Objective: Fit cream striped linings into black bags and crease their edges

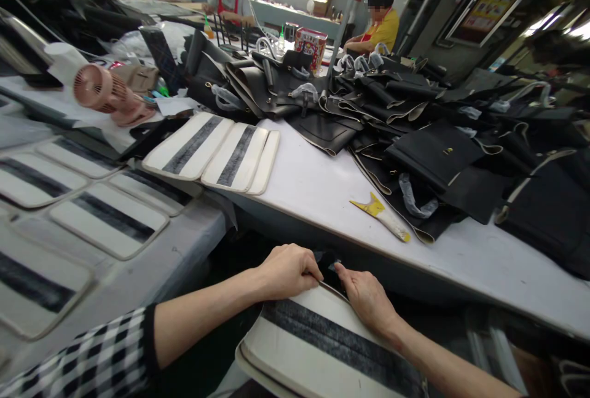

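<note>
A cream panel with a dark, smeared stripe point(322, 339) lies tilted low in front of me, with another layer beneath it. My left hand point(291, 272) is closed at its far edge, fingertips curled down on the rim. Across a small gap, my right hand point(369, 300) is closed too, its thumb against a crumpled bit of clear plastic film point(332, 265) over something black. The right wrist rests above the panel's right side. What lies under the fingers of both hands is partly hidden.
A white table point(313, 180) runs across ahead, bearing striped cream panels point(237, 155), a yellow-and-white scraper point(382, 217) and piled black bags point(436, 152). More panels point(110, 220) lie on the left table. A pink fan point(108, 94) stands behind. Two people work farther back.
</note>
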### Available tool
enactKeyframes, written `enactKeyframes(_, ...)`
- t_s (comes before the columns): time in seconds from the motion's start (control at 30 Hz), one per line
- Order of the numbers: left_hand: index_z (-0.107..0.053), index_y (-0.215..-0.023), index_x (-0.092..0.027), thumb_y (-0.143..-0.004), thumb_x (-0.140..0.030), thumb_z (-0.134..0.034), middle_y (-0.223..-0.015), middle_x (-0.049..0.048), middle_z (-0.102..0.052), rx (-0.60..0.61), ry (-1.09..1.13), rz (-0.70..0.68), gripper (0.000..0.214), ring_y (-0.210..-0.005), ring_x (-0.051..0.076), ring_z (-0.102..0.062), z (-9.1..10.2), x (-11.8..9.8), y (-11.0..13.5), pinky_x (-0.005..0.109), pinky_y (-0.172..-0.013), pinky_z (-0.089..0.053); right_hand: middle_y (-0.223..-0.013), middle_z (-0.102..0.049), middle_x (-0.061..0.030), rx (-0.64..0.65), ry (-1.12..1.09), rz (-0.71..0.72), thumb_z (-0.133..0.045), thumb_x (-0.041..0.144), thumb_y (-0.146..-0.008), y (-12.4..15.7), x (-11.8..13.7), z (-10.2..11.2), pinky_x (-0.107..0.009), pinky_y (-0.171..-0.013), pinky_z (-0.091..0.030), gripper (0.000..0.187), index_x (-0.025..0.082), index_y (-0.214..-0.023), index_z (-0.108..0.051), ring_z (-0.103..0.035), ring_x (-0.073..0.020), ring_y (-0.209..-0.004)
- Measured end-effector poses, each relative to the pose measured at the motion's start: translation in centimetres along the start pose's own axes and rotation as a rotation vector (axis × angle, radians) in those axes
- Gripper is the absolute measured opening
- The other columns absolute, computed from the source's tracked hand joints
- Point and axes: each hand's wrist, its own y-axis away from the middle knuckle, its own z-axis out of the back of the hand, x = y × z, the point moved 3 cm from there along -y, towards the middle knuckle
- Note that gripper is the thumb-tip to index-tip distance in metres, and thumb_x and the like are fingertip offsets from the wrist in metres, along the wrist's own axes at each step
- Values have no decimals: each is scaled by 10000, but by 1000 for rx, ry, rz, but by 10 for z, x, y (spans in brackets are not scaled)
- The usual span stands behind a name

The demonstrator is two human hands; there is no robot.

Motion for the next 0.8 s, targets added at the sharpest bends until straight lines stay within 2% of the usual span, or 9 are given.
enactKeyframes(0.13, -782, -896, -344, -767, -249, -652, -933, -57, -748, -8, -14, 36, 206, -843, 189, -685, -3, 5, 1, 264, -666, -439, -737, -715, -64, 28, 8, -6, -101, 634, -984, -4, 4, -3, -300, -638, -371, 754, 234, -691, -669, -642, -227, -688)
enactKeyframes(0.3, -779, -949, -332, -824, -300, -660, -978, -39, -748, -17, -20, -49, 176, -887, 187, -685, -2, 8, 6, 267, -735, -452, -761, -724, -78, 35, 19, -16, -103, 636, -983, -7, 11, -4, -306, -640, -365, 772, 230, -687, -689, -642, -233, -703)
enactKeyframes(0.43, -772, -980, -330, -845, -333, -664, -976, -20, -746, -5, -101, -93, 174, -869, 197, -681, -2, 8, 8, 275, -717, -449, -795, -735, -87, 54, 41, -5, -101, 622, -990, -10, 20, -6, -306, -634, -363, 777, 226, -710, -709, -658, -239, -730)
enactKeyframes(0.6, -774, -924, -315, -869, -369, -640, -902, -2, -738, -14, -155, -163, 154, -852, 208, -679, -3, 9, 10, 286, -716, -445, -861, -748, -97, 91, 25, 50, -108, 593, -1003, -15, 33, -11, -298, -703, -411, 762, 220, -781, -734, -687, -242, -831)
enactKeyframes(0.7, -772, -943, -320, -876, -396, -624, -992, -12, -745, 1, -32, -93, 180, -927, 207, -679, 3, 18, 16, 273, -766, -448, -862, -747, -95, 99, 37, 65, -107, 578, -1008, -17, 39, -12, -300, -694, -418, 756, 222, -772, -730, -690, -243, -816)
enactKeyframes(0.8, -766, -1013, -297, -868, -456, -609, -1062, -6, -748, 33, 290, 86, 267, -1001, 207, -668, 10, 37, 26, 255, -838, -450, -873, -748, -83, 103, 43, 76, -104, 579, -1006, -19, 45, -12, -310, -694, -416, 740, 237, -789, -723, -689, -251, -810)
